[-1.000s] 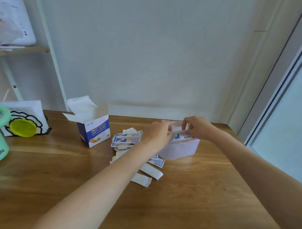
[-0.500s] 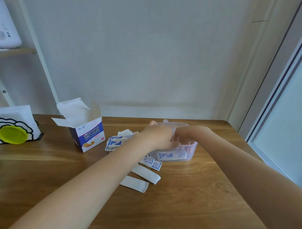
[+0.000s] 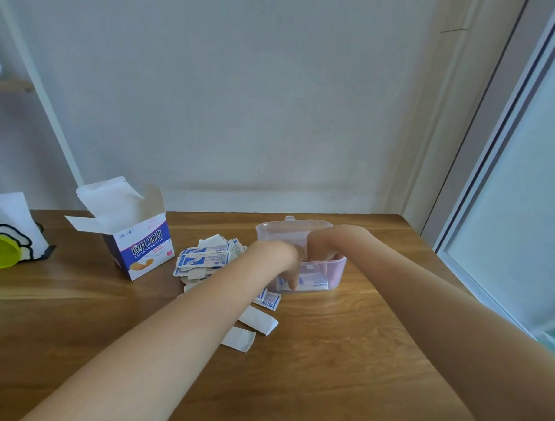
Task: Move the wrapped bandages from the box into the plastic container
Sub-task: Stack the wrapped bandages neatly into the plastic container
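Two hands [image 3: 295, 258] deeper (one container [image 3: 337, 269])

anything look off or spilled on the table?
Yes. Wrapped bandages lie in a loose heap on the table between the open box and the plastic container, a few strays nearer the camera. Both hands reach into the container. No visible damage.

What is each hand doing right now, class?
Left hand: at the plastic container, grip cannot be told.
Right hand: fingers inside the container, hidden; cannot be told.
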Available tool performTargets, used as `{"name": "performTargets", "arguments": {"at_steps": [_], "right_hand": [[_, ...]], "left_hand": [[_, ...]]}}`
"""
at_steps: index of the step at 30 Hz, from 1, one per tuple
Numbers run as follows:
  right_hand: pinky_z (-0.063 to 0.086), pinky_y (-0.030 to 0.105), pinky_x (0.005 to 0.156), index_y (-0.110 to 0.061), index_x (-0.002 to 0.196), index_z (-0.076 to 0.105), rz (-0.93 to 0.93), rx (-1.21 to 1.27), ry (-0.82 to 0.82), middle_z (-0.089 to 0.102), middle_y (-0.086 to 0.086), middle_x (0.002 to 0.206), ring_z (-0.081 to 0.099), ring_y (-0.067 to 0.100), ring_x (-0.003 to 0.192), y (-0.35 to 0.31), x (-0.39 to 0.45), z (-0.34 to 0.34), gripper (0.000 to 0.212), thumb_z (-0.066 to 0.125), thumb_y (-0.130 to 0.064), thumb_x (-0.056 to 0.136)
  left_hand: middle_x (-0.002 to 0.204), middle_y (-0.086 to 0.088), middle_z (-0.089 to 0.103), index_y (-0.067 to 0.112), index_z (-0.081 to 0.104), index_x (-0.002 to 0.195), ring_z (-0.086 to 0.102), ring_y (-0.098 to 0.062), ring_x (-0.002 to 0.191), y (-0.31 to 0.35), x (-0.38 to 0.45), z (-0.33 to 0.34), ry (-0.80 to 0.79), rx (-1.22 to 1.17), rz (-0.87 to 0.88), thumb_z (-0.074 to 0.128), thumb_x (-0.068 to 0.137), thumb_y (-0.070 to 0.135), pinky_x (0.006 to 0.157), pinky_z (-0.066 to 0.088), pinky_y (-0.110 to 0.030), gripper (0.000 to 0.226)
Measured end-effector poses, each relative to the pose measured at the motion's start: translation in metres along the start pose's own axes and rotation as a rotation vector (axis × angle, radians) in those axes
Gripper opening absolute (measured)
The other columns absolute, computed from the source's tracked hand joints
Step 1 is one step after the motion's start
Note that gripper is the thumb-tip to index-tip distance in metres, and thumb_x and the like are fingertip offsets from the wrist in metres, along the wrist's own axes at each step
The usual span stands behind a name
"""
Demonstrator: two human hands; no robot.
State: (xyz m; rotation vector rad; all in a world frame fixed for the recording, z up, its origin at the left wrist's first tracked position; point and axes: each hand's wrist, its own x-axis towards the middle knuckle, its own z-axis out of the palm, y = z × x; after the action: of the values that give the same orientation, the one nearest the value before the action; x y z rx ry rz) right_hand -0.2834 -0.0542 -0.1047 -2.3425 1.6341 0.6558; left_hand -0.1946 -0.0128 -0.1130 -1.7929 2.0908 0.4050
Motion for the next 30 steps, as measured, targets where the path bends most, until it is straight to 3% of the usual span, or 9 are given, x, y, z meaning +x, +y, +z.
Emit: {"name": "performTargets", "arguments": {"at_steps": [3, 6, 13, 17, 19, 21, 25, 28, 30], "right_hand": [[0.042, 0.031, 0.090, -0.008, 0.122, 0.056, 0.007, 0.004, -0.011, 0.057, 0.007, 0.121, 0.051, 0.024, 0.100, 0.002, -0.001, -0.002, 0.036, 0.041, -0.030, 0.097], [0.039, 0.029, 0.080, -0.007, 0.122, 0.055, -0.009, -0.024, -0.015, 0.051, 0.004, 0.103, 0.047, 0.023, 0.092, 0.002, -0.005, -0.005, 0.036, 0.042, -0.030, 0.097], [0.039, 0.029, 0.078, -0.007, 0.121, 0.055, -0.008, -0.036, 0.008, 0.049, 0.004, 0.099, 0.047, 0.023, 0.090, -0.001, -0.008, -0.006, 0.035, 0.041, -0.029, 0.098], [0.048, 0.030, 0.085, -0.013, 0.108, 0.053, 0.018, -0.011, 0.033, 0.055, 0.010, 0.101, 0.056, 0.025, 0.093, -0.002, -0.015, -0.010, 0.017, 0.042, -0.021, 0.097], [0.052, 0.030, 0.079, -0.009, 0.095, 0.054, 0.023, 0.035, 0.093, 0.062, 0.011, 0.094, 0.064, 0.024, 0.085, -0.005, -0.026, -0.016, 0.015, 0.040, -0.013, 0.096], [0.047, 0.030, 0.066, -0.002, 0.085, 0.055, -0.030, 0.032, 0.274, 0.061, 0.011, 0.085, 0.063, 0.026, 0.076, -0.011, -0.043, -0.022, 0.023, 0.038, -0.015, 0.095], [0.040, 0.034, 0.071, -0.004, 0.111, 0.059, -0.174, 0.038, 0.641, 0.060, 0.018, 0.109, 0.060, 0.036, 0.100, -0.043, -0.072, -0.017, 0.027, 0.040, -0.015, 0.094], [0.043, 0.034, 0.069, -0.010, 0.113, 0.059, -0.403, 0.070, 0.626, 0.063, 0.014, 0.106, 0.061, 0.034, 0.096, -0.085, -0.064, 0.009, 0.029, 0.041, -0.009, 0.091], [0.046, 0.035, 0.079, -0.010, 0.121, 0.056, -0.493, 0.075, 0.573, 0.060, 0.013, 0.118, 0.058, 0.032, 0.107, -0.107, -0.050, 0.029, 0.034, 0.042, -0.006, 0.091]], "left_hand": [[0.125, -0.008, 0.054, 0.007, 0.043, 0.133, 0.054, -0.025, 0.112, 0.001, 0.002, -0.001, 0.045, -0.014, 0.030, 0.061, 0.088, 0.026, 0.090, 0.045, -0.031, 0.052], [0.124, -0.009, 0.055, 0.007, 0.043, 0.132, 0.055, -0.025, 0.110, 0.003, 0.005, 0.000, 0.038, 0.005, 0.044, 0.059, 0.090, 0.025, 0.088, 0.045, -0.030, 0.049], [0.121, -0.009, 0.055, 0.006, 0.045, 0.129, 0.055, -0.024, 0.104, 0.005, 0.005, -0.003, 0.023, 0.036, 0.055, 0.057, 0.091, 0.024, 0.089, 0.045, -0.031, 0.044], [0.131, -0.008, 0.051, 0.009, 0.038, 0.138, 0.053, -0.023, 0.111, 0.005, 0.001, -0.005, 0.034, 0.071, 0.045, 0.060, 0.088, 0.030, 0.091, 0.044, -0.031, 0.058], [0.131, -0.005, 0.053, 0.013, 0.040, 0.138, 0.053, -0.023, 0.115, 0.000, -0.009, -0.010, 0.129, 0.069, 0.078, 0.061, 0.086, 0.037, 0.092, 0.045, -0.032, 0.060], [0.123, -0.004, 0.059, 0.016, 0.052, 0.127, 0.056, -0.024, 0.110, -0.012, -0.027, -0.015, 0.365, 0.004, 0.133, 0.058, 0.087, 0.037, 0.089, 0.046, -0.032, 0.046], [0.108, -0.006, 0.064, 0.013, 0.066, 0.104, 0.060, -0.026, 0.102, -0.049, -0.067, 0.000, 0.730, -0.164, 0.132, 0.050, 0.088, 0.015, 0.088, 0.046, -0.037, 0.022], [0.115, -0.004, 0.061, 0.015, 0.064, 0.107, 0.056, -0.024, 0.108, -0.088, -0.083, 0.033, 0.693, -0.239, 0.021, 0.051, 0.090, 0.011, 0.088, 0.045, -0.035, 0.022], [0.131, 0.000, 0.051, 0.018, 0.057, 0.121, 0.048, -0.019, 0.120, -0.111, -0.089, 0.058, 0.596, -0.292, -0.050, 0.055, 0.091, 0.017, 0.095, 0.041, -0.031, 0.030]]}}
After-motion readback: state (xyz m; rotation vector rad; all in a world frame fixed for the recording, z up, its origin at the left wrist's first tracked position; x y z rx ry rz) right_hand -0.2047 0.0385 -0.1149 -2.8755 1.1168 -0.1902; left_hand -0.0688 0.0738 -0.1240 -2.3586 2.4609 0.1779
